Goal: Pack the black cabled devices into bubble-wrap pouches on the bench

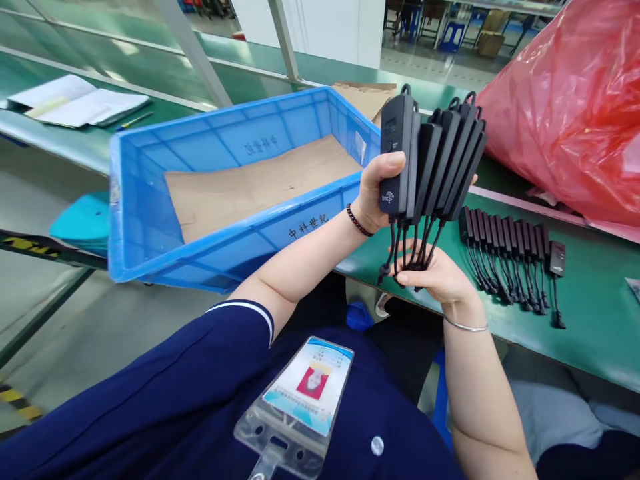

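My left hand [376, 185] grips a fanned bundle of several slim black cabled boxes [434, 160], thumb pressed on the nearest one, which shows a "tmc" logo. The boxes stand upright, with cable loops at the top and cables hanging below. Under them, my right hand [436, 272] has its fingers closed around the dangling cables [413, 252]. More black cabled boxes [505, 237] lie in a row on the green table [600, 327] to the right, with a single box [557, 259] at the row's near end. To the left is a blue crate [235, 263], lined with cardboard [265, 183].
A large red plastic bag [570, 120] bulges over the table at the right. Behind the crate lies a cardboard piece [367, 99]. An open notebook [80, 100] and a pen [135, 120] rest at far left, near a teal stool seat [83, 220]. Metal posts rise behind.
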Demonstrator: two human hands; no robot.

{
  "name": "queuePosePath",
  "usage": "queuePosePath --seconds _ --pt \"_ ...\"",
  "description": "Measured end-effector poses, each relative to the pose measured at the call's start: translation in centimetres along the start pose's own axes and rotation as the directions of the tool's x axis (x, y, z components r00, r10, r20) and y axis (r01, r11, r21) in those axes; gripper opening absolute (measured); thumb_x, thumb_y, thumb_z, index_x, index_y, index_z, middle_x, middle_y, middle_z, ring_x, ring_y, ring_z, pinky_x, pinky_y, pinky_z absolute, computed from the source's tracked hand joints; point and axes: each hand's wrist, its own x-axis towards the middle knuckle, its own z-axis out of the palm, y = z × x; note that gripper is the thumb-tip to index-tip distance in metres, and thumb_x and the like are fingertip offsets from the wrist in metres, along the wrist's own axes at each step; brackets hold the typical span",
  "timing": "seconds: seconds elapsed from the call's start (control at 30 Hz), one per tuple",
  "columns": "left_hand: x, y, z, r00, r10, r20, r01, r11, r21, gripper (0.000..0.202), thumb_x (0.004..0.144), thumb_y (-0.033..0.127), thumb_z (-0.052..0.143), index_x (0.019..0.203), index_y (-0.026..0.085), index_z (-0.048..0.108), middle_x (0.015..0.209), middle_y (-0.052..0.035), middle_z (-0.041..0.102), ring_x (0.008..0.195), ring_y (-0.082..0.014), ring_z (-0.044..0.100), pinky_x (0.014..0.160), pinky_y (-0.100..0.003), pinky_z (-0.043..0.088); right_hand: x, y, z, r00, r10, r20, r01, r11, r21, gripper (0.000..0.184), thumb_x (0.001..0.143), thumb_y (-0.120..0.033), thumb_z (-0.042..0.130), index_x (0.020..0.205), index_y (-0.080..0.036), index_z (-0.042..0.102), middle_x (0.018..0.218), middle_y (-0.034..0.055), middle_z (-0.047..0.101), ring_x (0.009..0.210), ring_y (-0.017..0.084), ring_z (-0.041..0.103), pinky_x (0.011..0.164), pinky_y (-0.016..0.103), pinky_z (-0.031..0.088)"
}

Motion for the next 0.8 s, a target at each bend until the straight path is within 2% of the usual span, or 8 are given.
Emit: queuePosePath --seconds 0.17,0.27,0.33,0.4,0.53,0.6,0.7,0.8 --pt "-0.1 1.2 0.3 0.984 0.128 0.125 -0.139 0.987 0.085 0.071 0.091 0.036 -0.003 0.116 0.010 0.059 0.118 -0.0060 0.063 0.123 -0.0276 0.051 0.097 -0.044 0.046 -1.9 0.5 -0.2 0.940 -0.192 -0.282 0.075 0.923 -0.378 0.095 0.057 -0.033 0.086 0.137 -0.027 0.035 0.139 0.0112 0.046 0.126 0.026 0.047 0.101 0.044 0.043" --pt "0.3 1.0 -0.4 0.933 0.313 0.178 -0.358 0.866 0.351 0.070 0.090 0.031 0.000 0.112 0.008 0.062 0.109 -0.0055 0.065 0.119 -0.0254 0.053 0.087 -0.039 0.050 -2.4 0.7 1.6 0.755 -0.450 -0.477 0.116 0.808 -0.578 0.076 0.064 -0.039 0.081 0.128 -0.024 0.043 0.129 0.0109 0.052 0.118 0.025 0.052 0.098 0.043 0.044" --pt "0.6 0.8 -0.6 0.871 0.450 0.200 -0.484 0.710 0.512 0.073 0.090 0.031 -0.003 0.114 0.007 0.061 0.102 -0.0047 0.065 0.118 -0.0247 0.054 0.082 -0.038 0.051 -2.4 1.0 2.9 0.672 -0.558 -0.487 0.106 0.723 -0.682 0.047 0.074 -0.040 0.072 0.114 -0.022 0.053 0.111 0.0090 0.060 0.104 0.022 0.058 0.091 0.039 0.048" --pt "0.7 0.8 -0.5 0.840 0.515 0.172 -0.514 0.652 0.558 0.078 0.089 0.035 -0.007 0.117 0.007 0.060 0.102 -0.0058 0.064 0.119 -0.0249 0.054 0.084 -0.038 0.050 -2.3 1.5 3.5 0.712 -0.551 -0.435 0.068 0.671 -0.739 0.023 0.083 -0.036 0.061 0.099 -0.021 0.059 0.094 0.0063 0.064 0.089 0.020 0.061 0.083 0.036 0.049" --pt "0.4 1.8 -0.3 0.900 0.435 -0.040 -0.404 0.864 0.300 0.080 0.087 0.060 0.002 0.126 0.016 0.056 0.115 -0.0070 0.063 0.127 -0.0257 0.047 0.103 -0.039 0.042 -2.9 2.3 2.4 0.901 -0.286 -0.327 -0.011 0.738 -0.675 0.012 0.085 -0.032 0.058 0.088 -0.021 0.060 0.082 0.0026 0.068 0.081 0.018 0.064 0.078 0.032 0.048" --pt "0.2 2.3 -0.4 0.916 0.363 -0.173 -0.334 0.926 0.175 0.079 0.084 0.070 0.011 0.132 0.022 0.051 0.114 -0.0049 0.065 0.131 -0.0259 0.042 0.109 -0.041 0.036 -3.4 2.7 1.3 0.934 -0.178 -0.309 -0.042 0.806 -0.591 0.017 0.082 -0.035 0.062 0.090 -0.020 0.059 0.082 0.0022 0.068 0.083 0.018 0.064 0.078 0.032 0.049" --pt "0.0 2.6 -0.7 0.910 0.289 -0.298 -0.261 0.957 0.129 0.078 0.079 0.076 0.023 0.137 0.029 0.045 0.116 -0.0016 0.065 0.134 -0.0261 0.037 0.111 -0.042 0.032 -3.9 3.3 0.3 0.898 -0.183 -0.400 -0.067 0.843 -0.534 0.026 0.076 -0.039 0.069 0.091 -0.019 0.058 0.081 0.0022 0.065 0.076 0.016 0.062 0.075 0.032 0.050" --pt "-0.1 2.4 -0.9 0.912 0.319 -0.258 -0.299 0.947 0.115 0.078 0.078 0.076 0.023 0.138 0.030 0.043 0.121 0.0002 0.063 0.133 -0.0254 0.039 0.109 -0.043 0.034 -3.6 3.9 0.5 0.801 -0.282 -0.529 0.002 0.884 -0.468 0.030 0.075 -0.042 0.070 0.087 -0.020 0.054 0.079 0.0004 0.059 0.071 0.014 0.058 0.070 0.030 0.049"
